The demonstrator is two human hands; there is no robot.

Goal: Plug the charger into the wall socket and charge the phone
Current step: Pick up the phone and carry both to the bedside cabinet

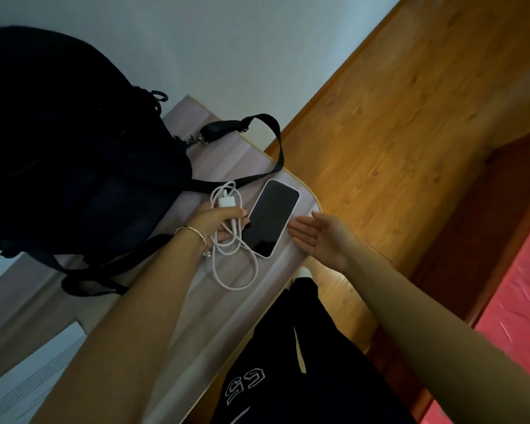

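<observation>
Pale wood-grain table [218, 301] fills the middle of my view, running up to a plain white wall [227, 50], with orange-brown wooden floor [395, 133] to the right of it and a red mat or cover [514, 301] at the far right edge. I see a large black bag [68, 154] sitting on the far side of the table, its strap [266, 139] looping out over the table edge and back across the tabletop just beyond the phone.

My left hand [218, 221] is closed around the white cable [236, 264] and the white charger [225, 201], which sticks out past my fingers with its prongs pointing away from me. The rest of the cable hangs from my grip in loose loops that lie on the table just beside the phone. A thin bracelet [196, 235] sits on that wrist.

The phone [273, 217] lies flat on the table near the rounded corner, screen up and dark, its near end touching the cable loops. I cannot tell whether the cable is plugged into it.

My right hand [322, 237] is released, palm turned up and fingers stretched toward the phone's right edge, close to it but holding nothing. Below, I see dark trousers [303, 347] with white lettering.
</observation>
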